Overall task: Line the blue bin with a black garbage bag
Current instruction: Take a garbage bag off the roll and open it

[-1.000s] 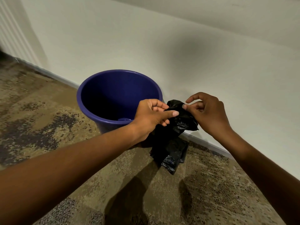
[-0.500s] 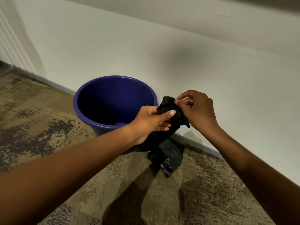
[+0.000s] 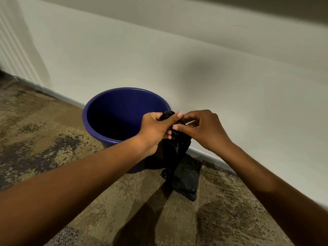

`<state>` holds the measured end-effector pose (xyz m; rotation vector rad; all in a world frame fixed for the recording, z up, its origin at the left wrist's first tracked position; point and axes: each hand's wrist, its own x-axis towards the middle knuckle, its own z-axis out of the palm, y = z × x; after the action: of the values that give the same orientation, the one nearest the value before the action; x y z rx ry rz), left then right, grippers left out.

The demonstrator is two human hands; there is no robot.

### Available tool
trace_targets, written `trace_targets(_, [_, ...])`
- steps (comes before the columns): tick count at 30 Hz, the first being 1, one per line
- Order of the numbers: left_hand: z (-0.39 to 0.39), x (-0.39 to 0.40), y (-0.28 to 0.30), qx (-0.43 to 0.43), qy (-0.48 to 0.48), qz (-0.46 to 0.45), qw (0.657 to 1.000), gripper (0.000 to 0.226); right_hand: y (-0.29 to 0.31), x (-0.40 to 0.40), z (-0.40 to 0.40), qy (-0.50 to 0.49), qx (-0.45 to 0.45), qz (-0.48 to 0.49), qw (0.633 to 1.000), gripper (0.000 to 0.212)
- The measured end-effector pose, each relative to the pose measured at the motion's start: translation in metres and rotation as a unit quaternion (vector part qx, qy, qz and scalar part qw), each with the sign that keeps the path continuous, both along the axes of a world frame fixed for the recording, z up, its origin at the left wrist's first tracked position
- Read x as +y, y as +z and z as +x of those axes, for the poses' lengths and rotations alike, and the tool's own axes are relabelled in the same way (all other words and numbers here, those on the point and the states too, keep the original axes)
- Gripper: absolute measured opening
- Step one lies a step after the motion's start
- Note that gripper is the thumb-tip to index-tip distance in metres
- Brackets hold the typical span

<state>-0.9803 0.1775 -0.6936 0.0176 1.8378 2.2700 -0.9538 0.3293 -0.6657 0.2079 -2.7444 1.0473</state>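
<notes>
**Still hunting for the bag's opening, bin not lined yet**

So both hands are up at the top of the black garbage bag [image 3: 179,167], just over the near-right rim of the blue bin [image 3: 113,110]. The left hand [image 3: 156,128] has its fingers clenched around the bunched top end, and the right hand [image 3: 200,128] is pinching the same end between thumb and fingertips, looks like it's trying to separate the layers.

The bag is all crumpled and narrow, its long axis runs pretty much straight down, top end in the hands, bottom end hanging beside the bin toward the carpet [image 3: 53,153]. Can't tell if it touches the floor.

My guess for the next move: pull the mouth open, shake it out, then drop it into the empty bin and fold the edge over the rim.
</notes>
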Motion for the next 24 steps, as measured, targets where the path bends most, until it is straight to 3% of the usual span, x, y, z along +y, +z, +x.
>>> trace_targets(2, [-0.001, 0.001, 0.001, -0.008, -0.018, 0.032, 0.999, 0.037, -0.003, -0.002, -0.003, -0.014, 0.015, 0.014, 1.000, 0.016])
trace_targets(5, [0.000, -0.003, 0.003, 0.011, -0.070, 0.042, 0.997, 0.011, -0.004, -0.001, -0.007, -0.049, 0.024, 0.003, 0.999, 0.014])
trace_targets(7, [0.001, -0.005, 0.003, 0.025, -0.084, 0.030, 0.996, 0.013, -0.005, 0.000, -0.009, -0.057, 0.022, -0.007, 0.998, 0.017])
trace_targets(12, [0.002, 0.000, 0.003, 0.025, 0.003, -0.034, 0.999, 0.014, -0.006, -0.001, -0.008, -0.060, 0.019, -0.022, 0.998, 0.027])
trace_targets(24, [0.004, 0.000, 0.004, 0.041, -0.019, -0.047, 0.998, 0.013, 0.001, 0.008, -0.004, -0.106, -0.006, -0.105, 0.989, 0.025])
